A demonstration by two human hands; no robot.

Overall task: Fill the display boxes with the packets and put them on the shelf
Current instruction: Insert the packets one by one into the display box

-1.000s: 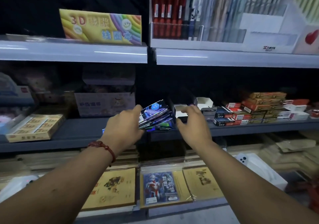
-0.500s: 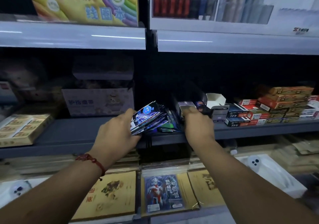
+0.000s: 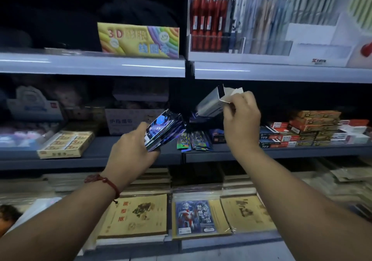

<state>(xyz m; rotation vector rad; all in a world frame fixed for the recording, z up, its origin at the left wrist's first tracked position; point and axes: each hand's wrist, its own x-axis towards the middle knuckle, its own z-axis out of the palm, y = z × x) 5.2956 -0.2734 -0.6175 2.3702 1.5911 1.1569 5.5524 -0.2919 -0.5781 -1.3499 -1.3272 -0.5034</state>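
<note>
My left hand grips a fanned stack of shiny blue and purple packets in front of the middle shelf. My right hand pinches the white flap of a small grey display box and holds it tilted in the air above the shelf, open end up. Several more shiny packets lie loose on the shelf below the box, between my two hands.
Stacks of small red, blue and orange boxes fill the shelf at the right. A yellow carton sits at the left, a pale carton behind. Pens stand on the upper shelf. Yellow booklets lie below.
My right hand has lifted the grey display box off the shelf and tilted it up. My left hand still holds the packets, slightly raised.
</note>
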